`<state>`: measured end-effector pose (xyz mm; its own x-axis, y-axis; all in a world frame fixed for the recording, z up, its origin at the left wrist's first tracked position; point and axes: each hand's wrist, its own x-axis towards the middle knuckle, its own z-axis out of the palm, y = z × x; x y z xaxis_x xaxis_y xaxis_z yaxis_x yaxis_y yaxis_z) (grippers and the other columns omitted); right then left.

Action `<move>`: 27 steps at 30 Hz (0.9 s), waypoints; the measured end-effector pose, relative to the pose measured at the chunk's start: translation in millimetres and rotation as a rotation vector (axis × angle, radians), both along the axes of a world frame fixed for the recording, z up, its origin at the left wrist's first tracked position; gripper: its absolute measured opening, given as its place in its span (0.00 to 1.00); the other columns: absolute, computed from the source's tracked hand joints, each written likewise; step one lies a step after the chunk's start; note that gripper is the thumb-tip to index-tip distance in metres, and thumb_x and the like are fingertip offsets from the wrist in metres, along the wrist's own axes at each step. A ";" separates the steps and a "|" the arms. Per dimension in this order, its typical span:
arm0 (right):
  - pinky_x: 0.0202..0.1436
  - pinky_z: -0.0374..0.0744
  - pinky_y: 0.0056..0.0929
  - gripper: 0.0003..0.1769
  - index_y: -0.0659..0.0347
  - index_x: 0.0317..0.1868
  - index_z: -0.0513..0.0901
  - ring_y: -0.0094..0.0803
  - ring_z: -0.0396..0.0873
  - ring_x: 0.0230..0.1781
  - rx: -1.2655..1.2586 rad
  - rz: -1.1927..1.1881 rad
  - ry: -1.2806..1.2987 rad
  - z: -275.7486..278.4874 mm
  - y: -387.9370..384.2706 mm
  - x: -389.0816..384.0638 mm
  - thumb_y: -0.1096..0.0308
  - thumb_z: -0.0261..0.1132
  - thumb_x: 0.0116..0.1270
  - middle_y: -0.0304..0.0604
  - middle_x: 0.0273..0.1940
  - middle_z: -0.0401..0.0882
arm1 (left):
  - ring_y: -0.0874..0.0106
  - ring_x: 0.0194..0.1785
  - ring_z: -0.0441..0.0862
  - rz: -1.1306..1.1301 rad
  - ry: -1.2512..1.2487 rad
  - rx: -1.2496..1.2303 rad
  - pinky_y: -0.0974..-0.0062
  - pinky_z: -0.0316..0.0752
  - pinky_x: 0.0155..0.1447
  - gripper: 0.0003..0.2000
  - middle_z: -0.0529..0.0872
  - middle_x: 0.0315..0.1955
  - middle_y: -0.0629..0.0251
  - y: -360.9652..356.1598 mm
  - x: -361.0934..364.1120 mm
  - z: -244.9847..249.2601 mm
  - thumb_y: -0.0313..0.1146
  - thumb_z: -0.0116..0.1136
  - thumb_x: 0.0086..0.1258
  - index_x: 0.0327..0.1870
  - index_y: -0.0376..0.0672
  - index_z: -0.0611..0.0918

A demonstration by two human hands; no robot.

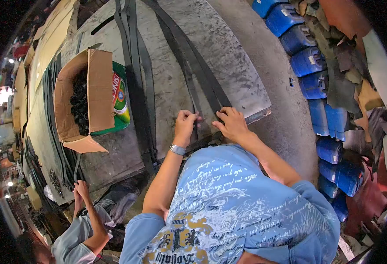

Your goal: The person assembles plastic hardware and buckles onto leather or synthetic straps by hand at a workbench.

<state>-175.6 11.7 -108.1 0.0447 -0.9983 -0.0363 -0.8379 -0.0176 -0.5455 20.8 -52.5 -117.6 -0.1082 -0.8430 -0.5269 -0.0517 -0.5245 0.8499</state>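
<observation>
My left hand, with a watch on its wrist, is closed in a pinch at the end of a narrow dark strap near the table's front edge. To its right, my right hand has its fingers bent and apart beside the end of a wider black strap. Whether the right fingertips touch that strap is hard to tell. More long black straps run across the worn grey table to the left of my hands.
An open cardboard box of black coiled pieces stands on the table's left, beside a green box. At lower left, a co-worker holds a strap. Blue containers and leather-like scraps line the floor at right.
</observation>
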 end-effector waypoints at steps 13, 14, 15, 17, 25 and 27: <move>0.55 0.73 0.45 0.28 0.60 0.59 0.75 0.48 0.72 0.53 -0.040 -0.169 0.015 -0.2 -1.4 -16.3 0.61 0.69 0.60 0.48 0.49 0.73 | 0.52 0.40 0.85 -0.640 -0.762 -0.309 0.58 0.79 0.46 0.14 0.86 0.30 0.50 -0.4 -8.6 29.4 0.42 0.64 0.64 0.43 0.42 0.83; 0.54 0.73 0.45 0.28 0.60 0.59 0.75 0.48 0.72 0.52 -0.033 -0.173 0.021 -0.2 -3.1 -15.3 0.60 0.69 0.60 0.48 0.48 0.73 | 0.52 0.40 0.85 -0.722 -0.826 -0.292 0.58 0.79 0.46 0.15 0.86 0.30 0.51 -4.9 -9.5 39.3 0.45 0.63 0.64 0.43 0.42 0.84; 0.51 0.73 0.45 0.30 0.60 0.59 0.76 0.48 0.72 0.49 -0.057 -0.160 0.019 -2.7 -5.8 -13.0 0.58 0.71 0.59 0.48 0.46 0.74 | 0.53 0.43 0.85 -0.743 -0.886 -0.323 0.58 0.79 0.48 0.18 0.87 0.34 0.50 -5.6 -10.3 33.9 0.49 0.62 0.64 0.42 0.43 0.86; 0.51 0.73 0.44 0.31 0.59 0.59 0.76 0.47 0.73 0.50 -0.031 -0.125 0.039 -6.7 -13.2 -7.2 0.56 0.71 0.58 0.48 0.46 0.74 | 0.48 0.47 0.82 -0.676 -0.930 -0.290 0.55 0.78 0.48 0.19 0.81 0.43 0.47 -10.2 -19.7 49.8 0.49 0.64 0.63 0.45 0.42 0.83; 0.54 0.74 0.45 0.37 0.64 0.62 0.71 0.51 0.73 0.51 0.054 -0.140 0.131 -3.0 -37.8 15.3 0.60 0.74 0.54 0.52 0.48 0.75 | 0.47 0.48 0.77 -0.406 -0.895 -0.515 0.54 0.76 0.50 0.19 0.73 0.45 0.48 -24.0 -35.0 23.5 0.35 0.69 0.59 0.45 0.38 0.74; 0.55 0.74 0.45 0.37 0.64 0.61 0.71 0.51 0.73 0.52 0.044 -0.148 0.100 -10.6 -40.7 15.7 0.60 0.74 0.54 0.52 0.49 0.75 | 0.46 0.48 0.77 -0.377 -0.848 -0.528 0.53 0.76 0.49 0.19 0.73 0.46 0.47 -23.8 -30.9 16.6 0.35 0.69 0.59 0.46 0.38 0.74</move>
<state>-159.9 -29.0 -118.7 -0.1090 -0.9911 -0.0769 -0.8796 0.1321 -0.4569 -10.1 -76.4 -101.0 -0.1793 -0.9751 -0.1307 -0.8148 0.0728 0.5752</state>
